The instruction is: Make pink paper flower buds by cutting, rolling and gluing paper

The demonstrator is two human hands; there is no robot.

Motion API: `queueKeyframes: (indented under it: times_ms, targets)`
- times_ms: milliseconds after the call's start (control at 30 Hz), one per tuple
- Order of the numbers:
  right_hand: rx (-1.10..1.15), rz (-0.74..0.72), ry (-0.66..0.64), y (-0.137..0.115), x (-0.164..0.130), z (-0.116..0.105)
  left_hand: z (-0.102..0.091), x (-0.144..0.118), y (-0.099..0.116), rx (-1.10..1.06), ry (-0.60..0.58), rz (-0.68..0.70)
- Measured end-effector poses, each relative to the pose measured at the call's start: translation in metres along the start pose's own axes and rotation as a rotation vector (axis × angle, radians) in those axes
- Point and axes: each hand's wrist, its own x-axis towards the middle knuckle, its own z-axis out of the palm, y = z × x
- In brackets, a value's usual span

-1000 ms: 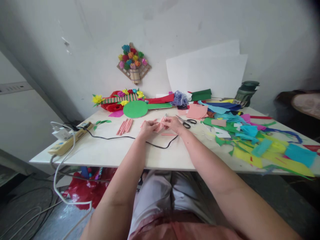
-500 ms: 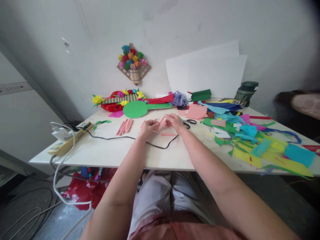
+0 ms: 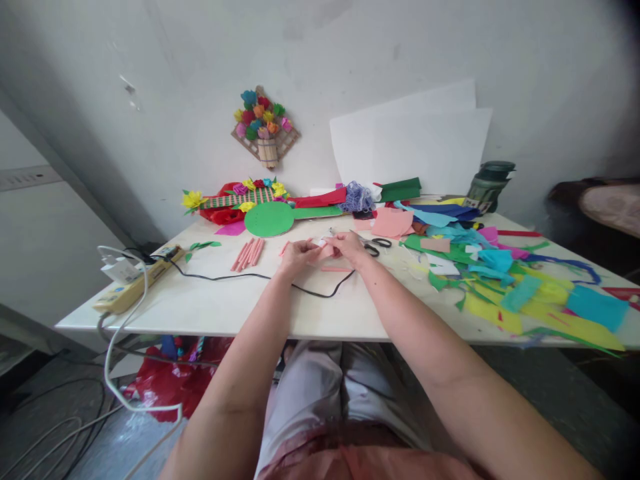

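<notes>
Both hands meet mid-desk: left hand (image 3: 299,255) and right hand (image 3: 349,247), fingers of both pinched on a small pink paper piece (image 3: 326,252) held just above the desk (image 3: 225,303). Bare desk surface runs from the hands to the near edge, crossed only by a black cable (image 3: 280,280) right under the wrists. Left: pink paper sticks (image 3: 248,253), then power strip (image 3: 131,285) at the left edge. Right: scissors (image 3: 376,246) just beside the right hand, then dense coloured paper scraps (image 3: 505,280) out to the right edge. Green disc (image 3: 269,219) and paper flowers behind, near the wall.
</notes>
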Motion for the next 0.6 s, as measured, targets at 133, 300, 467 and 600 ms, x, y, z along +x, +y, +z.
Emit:
queueKeyframes:
  times_ms: [133, 300, 467, 600]
  targets:
    - [0.004, 0.019, 0.004, -0.0016, -0.0007, -0.0002, -0.0007, -0.0002, 0.0011, 0.046, -0.023, 0.022]
    - [0.009, 0.041, -0.021, -0.005, -0.003, -0.0006, -0.0038, 0.0032, -0.0044, 0.003, -0.095, 0.028]
    - [0.008, 0.095, -0.125, -0.0087, -0.0063, -0.0011, -0.006, 0.0052, -0.0081, -0.226, -0.073, -0.063]
    - [-0.029, 0.054, -0.201, -0.0083, -0.0076, 0.001, -0.0054, 0.003, -0.0032, -0.324, -0.084, -0.104]
